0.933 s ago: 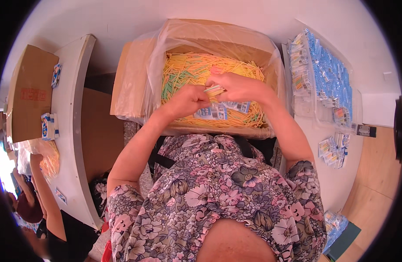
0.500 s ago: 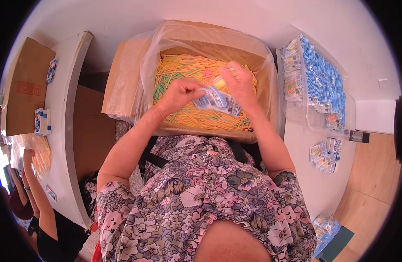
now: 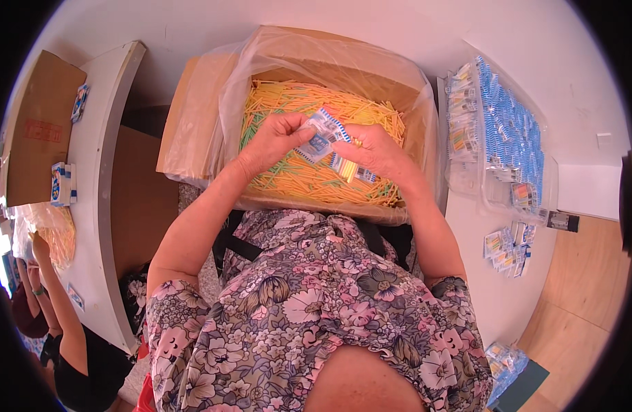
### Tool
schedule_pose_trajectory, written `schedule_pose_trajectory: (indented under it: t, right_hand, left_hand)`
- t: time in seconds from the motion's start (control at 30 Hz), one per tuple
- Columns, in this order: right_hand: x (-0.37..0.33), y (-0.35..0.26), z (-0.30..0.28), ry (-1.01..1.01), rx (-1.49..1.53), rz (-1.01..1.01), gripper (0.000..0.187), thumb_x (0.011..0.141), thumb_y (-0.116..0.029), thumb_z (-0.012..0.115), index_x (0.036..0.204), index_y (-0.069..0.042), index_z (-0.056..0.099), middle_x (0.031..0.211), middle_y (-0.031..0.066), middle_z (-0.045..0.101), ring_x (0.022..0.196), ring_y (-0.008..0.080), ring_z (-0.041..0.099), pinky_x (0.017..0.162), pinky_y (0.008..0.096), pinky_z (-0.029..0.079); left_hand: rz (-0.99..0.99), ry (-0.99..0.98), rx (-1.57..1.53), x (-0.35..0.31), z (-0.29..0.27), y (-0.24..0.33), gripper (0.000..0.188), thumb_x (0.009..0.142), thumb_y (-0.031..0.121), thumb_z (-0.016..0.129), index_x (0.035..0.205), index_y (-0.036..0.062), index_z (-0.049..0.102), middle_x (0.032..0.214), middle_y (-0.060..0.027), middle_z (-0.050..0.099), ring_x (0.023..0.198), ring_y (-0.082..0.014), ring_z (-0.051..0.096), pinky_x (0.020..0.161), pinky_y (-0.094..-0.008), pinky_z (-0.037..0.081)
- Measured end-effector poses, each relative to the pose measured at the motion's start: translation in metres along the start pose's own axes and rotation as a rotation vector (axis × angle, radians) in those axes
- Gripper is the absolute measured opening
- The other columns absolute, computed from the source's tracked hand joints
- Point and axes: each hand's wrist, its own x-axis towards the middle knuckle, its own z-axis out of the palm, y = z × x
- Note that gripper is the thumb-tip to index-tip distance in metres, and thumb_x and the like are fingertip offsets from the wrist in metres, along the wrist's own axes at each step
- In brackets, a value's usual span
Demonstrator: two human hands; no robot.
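Showing two bare hands at work above a carton of loose coloured sticks, seen from the worker's own side. The left hand (image 3: 273, 141) pinches a small packet (image 3: 317, 137), clear with blue printing and a striped edge, between thumb and fingers; the packet is held tilted over the middle of the carton (image 3: 316, 209). The right hand (image 3: 376, 150) has its fingers curled around a bundle of yellow sticks (image 3: 349, 169), and its fingertips meet the packet's right edge. Below that hand, another packet (image 3: 365, 175) lies on the loose sticks (image 3: 295, 184), partly covered. As to progress, the held packet looks flat, with no sticks visible inside, so this unit is judged unfinished, its two parts in hand but not visibly joined. Much finished work is apparent at right: a clear plastic bin (image 3: 466, 180) holds dense rows of blue-and-white packets (image 3: 514, 130), some showing coloured sticks within, and a smaller cluster of packets (image 3: 510, 248) rests on the white table (image 3: 460, 288) near it. Plenty remains, for orange, yellow and green sticks spread across the carton's interior; their depth cannot be told. At far left, a co-worker's hand (image 3: 39, 248) reaches to a plastic bag of orange sticks (image 3: 64, 237).
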Motion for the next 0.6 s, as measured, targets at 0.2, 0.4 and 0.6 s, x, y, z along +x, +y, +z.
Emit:
schedule_pose_trajectory:
  t: [0.2,0.4,0.6]
  right_hand:
    - [-0.004,-0.011,0.002,0.062,-0.065,-0.005,0.027,0.089,-0.022,0.06,0.107,-0.002,0.063,0.078,0.0019,0.063,0.071,0.0062,0.054,0.064,0.0243,0.046]
    - [-0.008,-0.005,0.003,0.063,0.06,-0.088,0.018,0.089,-0.022,0.061,0.09,-0.004,0.064,0.069,-0.0004,0.06,0.059,0.0035,0.051,0.052,0.0217,0.04]
    - [-0.001,-0.031,-0.01,0.228,0.501,0.04,0.018,0.088,-0.022,0.063,0.076,-0.01,0.058,0.061,-0.0034,0.055,0.046,0.0007,0.043,0.038,0.0187,0.028]
  left_hand:
    - [-0.041,-0.01,-0.08,-0.001,0.005,0.007,0.018,0.092,0.015,0.057,0.095,0.0,0.067,0.088,0.0,0.067,0.083,-0.0061,0.058,0.076,-0.0242,0.048]
    - [0.038,0.058,-0.039,-0.002,-0.005,-0.001,0.01,0.084,0.003,0.066,0.093,-0.001,0.069,0.086,-0.0015,0.068,0.079,-0.0081,0.061,0.074,-0.0239,0.05]
    - [0.064,0.072,-0.093,-0.001,-0.001,0.003,0.012,0.081,0.004,0.069,0.093,0.0008,0.071,0.088,-0.003,0.07,0.08,-0.0072,0.061,0.073,-0.0221,0.05]
